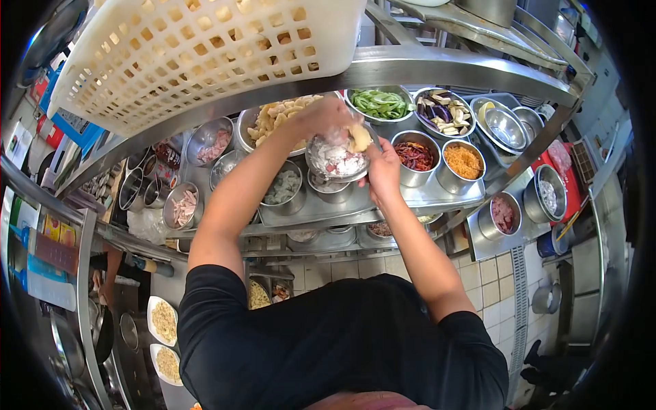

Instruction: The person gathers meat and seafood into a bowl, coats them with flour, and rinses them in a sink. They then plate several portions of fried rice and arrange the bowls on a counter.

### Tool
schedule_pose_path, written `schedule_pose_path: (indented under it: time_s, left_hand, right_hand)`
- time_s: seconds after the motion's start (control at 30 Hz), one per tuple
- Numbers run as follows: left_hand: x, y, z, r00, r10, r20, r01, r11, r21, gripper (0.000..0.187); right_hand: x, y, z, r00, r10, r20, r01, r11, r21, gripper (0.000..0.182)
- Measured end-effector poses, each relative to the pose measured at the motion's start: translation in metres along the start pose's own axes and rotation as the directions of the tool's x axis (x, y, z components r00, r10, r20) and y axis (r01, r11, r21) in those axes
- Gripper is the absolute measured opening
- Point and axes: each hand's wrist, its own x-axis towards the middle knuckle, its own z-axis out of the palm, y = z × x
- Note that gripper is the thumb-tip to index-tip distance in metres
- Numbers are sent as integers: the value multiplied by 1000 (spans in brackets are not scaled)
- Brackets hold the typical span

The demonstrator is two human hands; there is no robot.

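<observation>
My right hand (384, 171) grips the right rim of a metal bowl (320, 169), fingers closed on its edge. White powder (335, 158) with some pinkish bits lies in the bowl. A pale yellow piece (359, 139) shows at the bowl's upper right edge. My left hand (335, 116) is over the bowl's far side, its fingers smeared by motion. Behind my left wrist stands a large bowl of pale yellow chunks (275, 117). Under the held bowl is a metal container (331, 195), and left of that another with greyish translucent pieces (283, 186).
Containers of sliced green vegetable (380, 104), eggplant (444, 113), dried red chillies (415, 156) and orange shreds (463, 161) line the counter. A white perforated basket (205, 61) sits on the steel rail (410, 65) above. At right stand pots of pink meat (502, 214) and white pieces (548, 195).
</observation>
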Motion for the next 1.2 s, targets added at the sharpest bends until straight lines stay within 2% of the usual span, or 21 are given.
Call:
schedule_pose_path:
  time_s: [0.1, 0.17, 0.2, 0.27, 0.33, 0.43, 0.53, 0.63, 0.67, 0.73, 0.83, 0.9, 0.93, 1.03, 1.1, 1.2]
  left_hand:
    - [32, -42, 0, 930, 305, -206, -223, 912, 343, 26]
    - [38, -46, -30, 914, 315, -258, -204, 903, 379, 31]
    - [48, -61, -42, 921, 246, -302, -133, 927, 352, 33]
    - [54, -74, -45, 953, 132, -272, 10, 886, 464, 38]
    - [51, -79, -37, 988, 5, -155, 109, 687, 719, 43]
    - [68, -118, 4, 989, -34, -145, 135, 606, 784, 49]
    - [79, -125, -1, 997, 51, -60, 20, 576, 817, 51]
    - [95, -135, -35, 996, -25, 84, -39, 732, 680, 46]
    - [97, -139, -42, 983, 113, 147, -183, 710, 680, 36]
    - [105, -163, -55, 979, 195, 65, -196, 795, 574, 31]
    - [103, -168, -63, 986, 159, -50, -138, 949, 285, 29]
    - [92, -157, -61, 970, 116, -212, -42, 945, 325, 30]
    - [77, -138, -50, 931, 136, -338, 43, 880, 473, 32]
    - [83, -149, -24, 845, 331, -420, 11, 775, 632, 35]
    - [95, -156, -5, 812, 529, -247, -324, 760, 563, 32]
    - [104, -140, 25, 942, 324, -93, -172, 698, 695, 25]
  right_hand:
    - [-5, -7, -7, 999, -3, -46, 2, 1000, -27, 24]
    - [-7, -9, -17, 997, 8, -78, -11, 999, -42, 21]
    - [-9, -9, -21, 996, 1, -85, -4, 1000, -31, 21]
    - [-12, -12, -28, 993, -12, -115, 10, 1000, -17, 21]
    - [-15, -15, -34, 992, -39, -121, 36, 999, -23, 20]
    - [-22, -20, -38, 988, -53, -143, 50, 998, -27, 19]
    - [-27, -23, -43, 989, -48, -137, 45, 999, -23, 18]
    - [-33, -27, -50, 991, -51, -123, 47, 998, -36, 18]
    - [-36, -28, -51, 990, -54, -131, 50, 998, -35, 18]
    - [-39, -30, -55, 987, -60, -150, 55, 998, -35, 19]
    - [-41, -29, -58, 982, -61, -176, 56, 998, -33, 20]
    - [-41, -32, -55, 980, -65, -185, 60, 998, -33, 20]
    - [-41, -32, -53, 981, -57, -186, 54, 998, -19, 21]
    - [-37, -28, -51, 986, -58, -159, 56, 998, -17, 20]
    - [-35, -23, -48, 989, -49, -141, 46, 999, -23, 19]
    - [-37, -21, -44, 993, -29, -113, 26, 999, -25, 18]
